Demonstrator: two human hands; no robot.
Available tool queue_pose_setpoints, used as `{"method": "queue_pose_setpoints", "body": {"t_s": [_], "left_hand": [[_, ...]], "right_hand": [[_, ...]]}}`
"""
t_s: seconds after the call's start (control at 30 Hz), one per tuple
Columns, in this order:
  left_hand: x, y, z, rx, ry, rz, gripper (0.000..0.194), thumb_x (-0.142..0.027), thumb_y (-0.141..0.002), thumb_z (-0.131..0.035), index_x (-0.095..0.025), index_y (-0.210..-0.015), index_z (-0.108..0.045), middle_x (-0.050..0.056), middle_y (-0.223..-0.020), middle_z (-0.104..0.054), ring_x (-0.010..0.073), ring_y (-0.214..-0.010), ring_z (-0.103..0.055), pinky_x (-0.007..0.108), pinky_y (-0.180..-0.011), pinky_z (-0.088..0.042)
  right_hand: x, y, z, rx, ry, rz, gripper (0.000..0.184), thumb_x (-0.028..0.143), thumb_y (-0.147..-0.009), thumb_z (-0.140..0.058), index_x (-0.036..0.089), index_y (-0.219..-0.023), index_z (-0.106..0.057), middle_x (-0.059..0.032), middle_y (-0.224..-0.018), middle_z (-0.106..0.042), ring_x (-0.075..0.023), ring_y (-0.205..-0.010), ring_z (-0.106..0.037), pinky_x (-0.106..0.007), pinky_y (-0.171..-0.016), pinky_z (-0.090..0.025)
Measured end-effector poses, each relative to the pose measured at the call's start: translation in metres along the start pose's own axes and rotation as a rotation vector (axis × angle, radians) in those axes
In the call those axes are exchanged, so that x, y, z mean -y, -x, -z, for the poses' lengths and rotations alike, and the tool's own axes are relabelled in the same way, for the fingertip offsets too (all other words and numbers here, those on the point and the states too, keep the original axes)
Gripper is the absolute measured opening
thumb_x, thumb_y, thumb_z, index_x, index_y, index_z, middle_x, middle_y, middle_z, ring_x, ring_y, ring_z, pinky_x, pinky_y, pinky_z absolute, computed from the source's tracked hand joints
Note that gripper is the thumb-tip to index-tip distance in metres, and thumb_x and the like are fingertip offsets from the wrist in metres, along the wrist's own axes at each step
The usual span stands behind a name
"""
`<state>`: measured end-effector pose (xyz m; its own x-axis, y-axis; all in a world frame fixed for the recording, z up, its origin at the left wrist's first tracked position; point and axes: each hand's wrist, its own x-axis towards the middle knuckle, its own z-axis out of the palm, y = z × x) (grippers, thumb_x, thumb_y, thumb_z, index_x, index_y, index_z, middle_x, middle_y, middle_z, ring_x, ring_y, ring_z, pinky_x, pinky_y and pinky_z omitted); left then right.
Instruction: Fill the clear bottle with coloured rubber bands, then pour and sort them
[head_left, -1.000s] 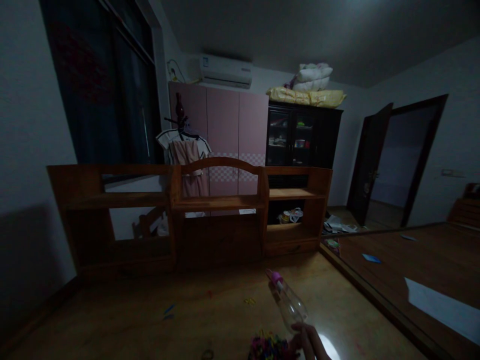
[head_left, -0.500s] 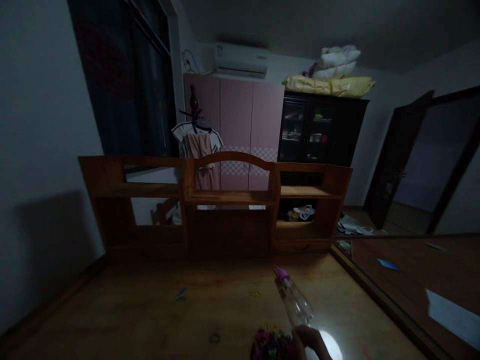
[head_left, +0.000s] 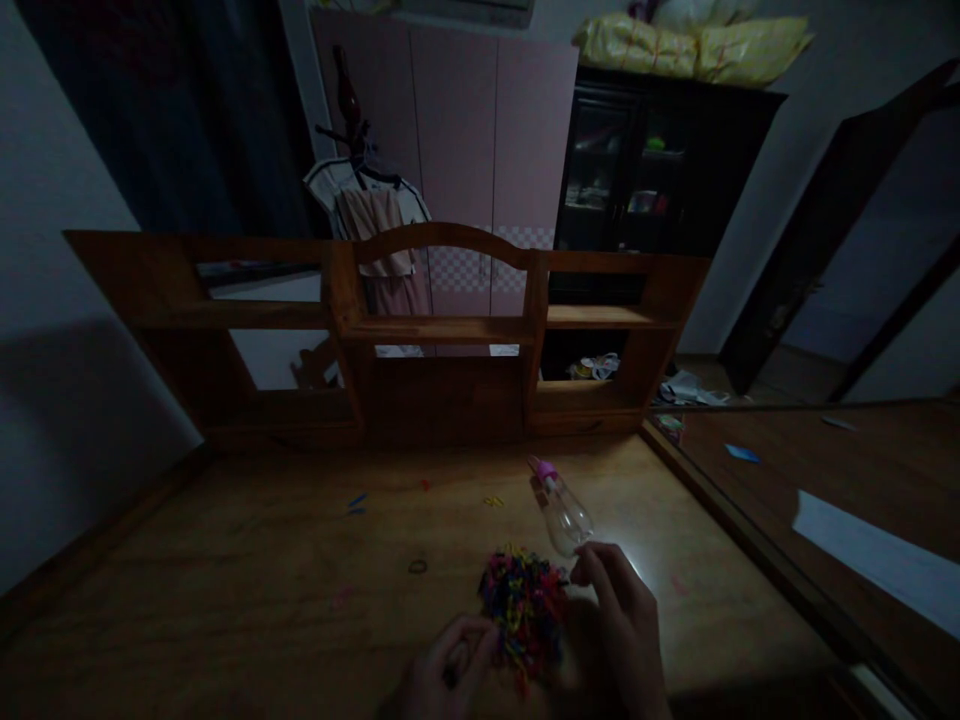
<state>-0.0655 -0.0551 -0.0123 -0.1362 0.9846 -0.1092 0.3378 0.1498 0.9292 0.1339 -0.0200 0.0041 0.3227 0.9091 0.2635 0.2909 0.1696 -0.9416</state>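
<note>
A heap of small multi-coloured pieces (head_left: 525, 612), too small and dim to name, lies on the wooden tabletop (head_left: 300, 600). At its lower left edge is my left hand (head_left: 450, 665), fingers curled and tips together; what they hold, if anything, cannot be made out. My right hand (head_left: 622, 610) is at the heap's right edge, thumb and fingers drawn together over something I cannot make out. Just beyond it a clear bottle (head_left: 568, 522) with a pink nozzle cap (head_left: 547, 471) lies on its side, close to the fingertips.
Loose on the tabletop are blue pieces (head_left: 356, 504), a red piece (head_left: 425, 485), yellow pieces (head_left: 493, 501) and a dark ring (head_left: 418, 566). A wooden shelf unit (head_left: 435, 328) stands along the far edge. A raised wooden edge (head_left: 720, 520) borders the right side.
The view has tilted down, bringing the whole heap into sight. My left hand has come into view at the heap. My right hand now shows more fully, beside the heap.
</note>
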Motion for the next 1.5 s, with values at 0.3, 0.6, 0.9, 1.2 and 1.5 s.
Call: {"method": "queue_pose_setpoints", "body": {"t_s": [0.3,0.6,0.9,1.2,1.5], "left_hand": [[0.019,-0.002,-0.004,0.006,0.004,-0.039,0.046,-0.060,-0.080,-0.060,-0.018,-0.093,-0.072,-0.004,-0.057,-0.046,0.0115,-0.055,-0.048,0.018,-0.053,-0.036],[0.005,0.000,-0.013,0.015,-0.161,-0.297,0.029,-0.039,-0.087,-0.061,-0.028,-0.113,-0.066,0.002,-0.098,-0.065,0.0140,-0.074,-0.063,0.024,-0.071,-0.053],[-0.004,0.000,-0.023,-0.016,-0.363,-0.336,0.018,-0.025,-0.090,-0.057,-0.030,-0.105,-0.066,0.001,-0.110,-0.065,0.0188,-0.095,-0.068,0.030,-0.084,-0.055],[-0.011,0.002,-0.024,-0.062,-0.387,-0.335,0.012,-0.022,-0.090,-0.053,-0.025,-0.089,-0.065,0.001,-0.097,-0.067,0.0164,-0.077,-0.067,0.025,-0.069,-0.051],[-0.006,-0.002,-0.018,-0.058,-0.179,-0.332,0.012,-0.031,-0.089,-0.059,-0.023,-0.087,-0.067,0.001,-0.089,-0.066,0.0123,-0.064,-0.059,0.023,-0.064,-0.048]], "right_hand": [[-0.009,0.002,-0.002,0.045,0.045,-0.064,0.035,0.046,-0.093,-0.051,0.018,-0.079,-0.064,0.0010,-0.063,-0.057,-0.0148,-0.060,-0.054,-0.022,-0.054,-0.040],[-0.010,0.004,-0.005,0.076,0.168,0.031,0.030,0.041,-0.096,-0.048,0.019,-0.080,-0.061,0.0004,-0.068,-0.064,-0.0151,-0.062,-0.059,-0.023,-0.059,-0.039],[-0.009,0.004,-0.004,0.079,0.205,0.060,0.029,0.040,-0.096,-0.049,0.020,-0.080,-0.061,0.0015,-0.068,-0.064,-0.0136,-0.062,-0.059,-0.023,-0.060,-0.039],[-0.008,0.003,-0.004,0.068,0.234,0.067,0.029,0.039,-0.096,-0.050,0.020,-0.077,-0.060,0.0015,-0.067,-0.063,-0.0135,-0.062,-0.059,-0.023,-0.060,-0.039],[-0.012,0.002,-0.005,0.083,0.226,0.065,0.028,0.038,-0.096,-0.050,0.020,-0.078,-0.061,0.0018,-0.067,-0.064,-0.0132,-0.061,-0.058,-0.023,-0.059,-0.038]]}}
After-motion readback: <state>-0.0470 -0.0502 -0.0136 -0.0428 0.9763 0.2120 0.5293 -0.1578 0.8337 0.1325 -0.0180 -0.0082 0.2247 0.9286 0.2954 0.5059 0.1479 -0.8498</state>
